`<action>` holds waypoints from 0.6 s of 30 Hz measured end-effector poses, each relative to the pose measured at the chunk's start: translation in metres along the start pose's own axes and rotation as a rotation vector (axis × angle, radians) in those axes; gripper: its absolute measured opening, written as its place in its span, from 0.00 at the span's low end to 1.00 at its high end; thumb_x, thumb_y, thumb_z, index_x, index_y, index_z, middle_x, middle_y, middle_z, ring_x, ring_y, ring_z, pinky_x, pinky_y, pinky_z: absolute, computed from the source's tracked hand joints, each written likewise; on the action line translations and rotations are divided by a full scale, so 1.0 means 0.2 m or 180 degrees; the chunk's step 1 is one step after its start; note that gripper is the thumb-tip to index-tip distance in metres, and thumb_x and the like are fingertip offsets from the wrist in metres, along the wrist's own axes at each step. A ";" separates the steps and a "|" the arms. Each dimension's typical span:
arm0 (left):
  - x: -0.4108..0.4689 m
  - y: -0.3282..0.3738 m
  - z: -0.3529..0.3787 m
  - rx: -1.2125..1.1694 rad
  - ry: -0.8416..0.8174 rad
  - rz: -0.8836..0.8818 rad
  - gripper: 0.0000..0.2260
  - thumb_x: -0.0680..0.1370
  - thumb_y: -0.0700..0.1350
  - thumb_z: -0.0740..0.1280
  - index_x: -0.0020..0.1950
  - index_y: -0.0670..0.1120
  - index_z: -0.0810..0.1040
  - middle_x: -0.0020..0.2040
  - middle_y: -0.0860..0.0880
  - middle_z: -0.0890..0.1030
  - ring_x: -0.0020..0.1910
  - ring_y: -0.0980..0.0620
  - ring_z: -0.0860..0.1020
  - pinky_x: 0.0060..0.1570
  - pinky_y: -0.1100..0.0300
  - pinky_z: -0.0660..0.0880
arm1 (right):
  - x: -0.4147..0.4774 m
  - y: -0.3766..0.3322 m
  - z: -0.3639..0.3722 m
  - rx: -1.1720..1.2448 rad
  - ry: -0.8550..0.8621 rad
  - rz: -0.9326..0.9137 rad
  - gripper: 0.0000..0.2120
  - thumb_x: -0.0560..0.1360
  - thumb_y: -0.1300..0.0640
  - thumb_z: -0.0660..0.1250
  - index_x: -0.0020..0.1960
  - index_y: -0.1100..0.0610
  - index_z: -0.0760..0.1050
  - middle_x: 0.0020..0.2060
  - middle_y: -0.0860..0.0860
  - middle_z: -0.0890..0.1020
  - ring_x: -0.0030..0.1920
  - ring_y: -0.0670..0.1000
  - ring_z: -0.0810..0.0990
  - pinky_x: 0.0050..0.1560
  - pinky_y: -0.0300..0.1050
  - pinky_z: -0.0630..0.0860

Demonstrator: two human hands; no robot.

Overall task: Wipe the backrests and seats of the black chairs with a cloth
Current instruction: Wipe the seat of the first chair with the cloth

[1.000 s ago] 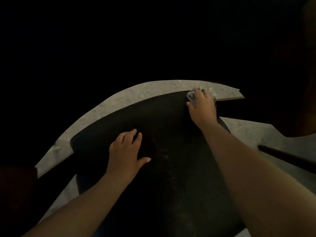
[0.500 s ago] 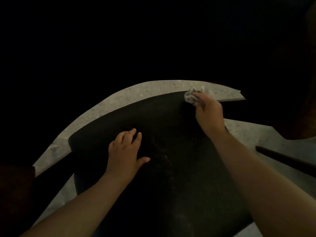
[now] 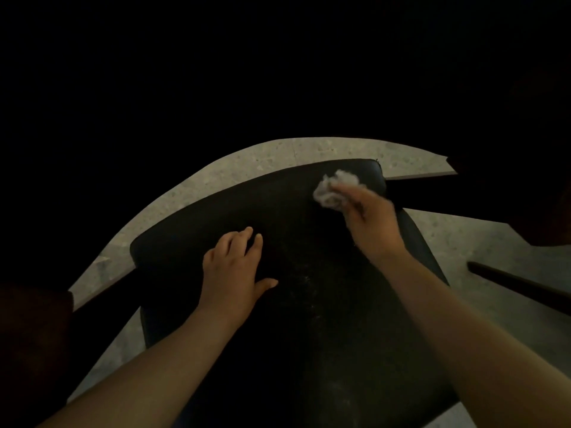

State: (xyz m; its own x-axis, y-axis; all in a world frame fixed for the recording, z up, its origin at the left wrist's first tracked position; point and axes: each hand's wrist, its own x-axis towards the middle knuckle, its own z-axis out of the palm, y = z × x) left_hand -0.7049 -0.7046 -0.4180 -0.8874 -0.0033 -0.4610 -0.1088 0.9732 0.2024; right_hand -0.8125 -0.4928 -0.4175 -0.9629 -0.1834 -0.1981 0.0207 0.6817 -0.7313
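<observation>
speckled grey floor (image 3: 216, 177) showed in a lit arc, a thin dark bar (image 3: 519, 285) ran across it on the right, everything else was too dark.

The left hand (image 3: 233, 267) is lying centre-frame on the seat (image 3: 309, 319); the cloth (image 3: 335, 191) is sitting at the seat's upper right, under the right hand (image 3: 372, 220).

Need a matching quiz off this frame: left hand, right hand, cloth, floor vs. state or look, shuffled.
1 left hand
2 right hand
3 cloth
4 floor

A speckled grey
B grips the cloth
C crumpled, pale, near the far right corner of the seat
D rests open on the seat

Pairs: 1-D, 2-B, 3-C, 4-A
</observation>
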 end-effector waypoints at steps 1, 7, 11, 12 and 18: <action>0.00 0.00 0.00 0.0009 -0.0003 0.0000 0.37 0.77 0.63 0.63 0.80 0.52 0.50 0.79 0.50 0.49 0.77 0.48 0.49 0.74 0.50 0.56 | 0.06 0.02 -0.02 -0.0117 0.0246 0.0048 0.18 0.81 0.62 0.59 0.69 0.50 0.72 0.66 0.51 0.76 0.63 0.49 0.76 0.65 0.47 0.73; 0.00 0.00 0.00 0.0110 -0.0061 -0.0015 0.37 0.78 0.64 0.61 0.80 0.52 0.47 0.79 0.50 0.47 0.77 0.48 0.48 0.74 0.50 0.55 | 0.30 0.06 0.05 -0.0159 0.0543 0.0557 0.20 0.81 0.57 0.61 0.72 0.52 0.68 0.64 0.54 0.76 0.60 0.54 0.77 0.61 0.55 0.76; 0.00 0.00 0.01 0.0077 -0.0044 -0.0019 0.37 0.77 0.63 0.62 0.80 0.52 0.48 0.79 0.50 0.48 0.77 0.48 0.48 0.74 0.50 0.55 | 0.13 0.01 0.13 -0.0175 0.0389 0.0180 0.21 0.80 0.62 0.61 0.71 0.51 0.69 0.69 0.49 0.72 0.70 0.48 0.69 0.71 0.48 0.67; 0.00 0.00 0.01 0.0065 -0.0036 -0.0025 0.37 0.77 0.63 0.62 0.80 0.52 0.49 0.79 0.50 0.48 0.77 0.48 0.48 0.74 0.50 0.55 | 0.08 0.00 0.13 -0.0133 0.0266 0.0083 0.20 0.80 0.62 0.61 0.71 0.50 0.70 0.69 0.48 0.72 0.69 0.46 0.70 0.70 0.46 0.68; 0.00 0.00 0.01 0.0094 -0.0032 -0.0021 0.37 0.77 0.63 0.61 0.80 0.52 0.49 0.79 0.50 0.48 0.77 0.48 0.48 0.73 0.49 0.55 | 0.08 0.00 0.04 0.0032 0.0190 -0.0069 0.17 0.81 0.61 0.59 0.68 0.50 0.73 0.62 0.44 0.75 0.58 0.37 0.74 0.57 0.24 0.68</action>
State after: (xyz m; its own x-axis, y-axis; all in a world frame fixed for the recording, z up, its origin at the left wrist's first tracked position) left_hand -0.7039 -0.7041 -0.4194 -0.8821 -0.0075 -0.4710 -0.1012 0.9795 0.1739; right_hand -0.8263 -0.5025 -0.4263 -0.9775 -0.1552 -0.1431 0.0021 0.6708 -0.7416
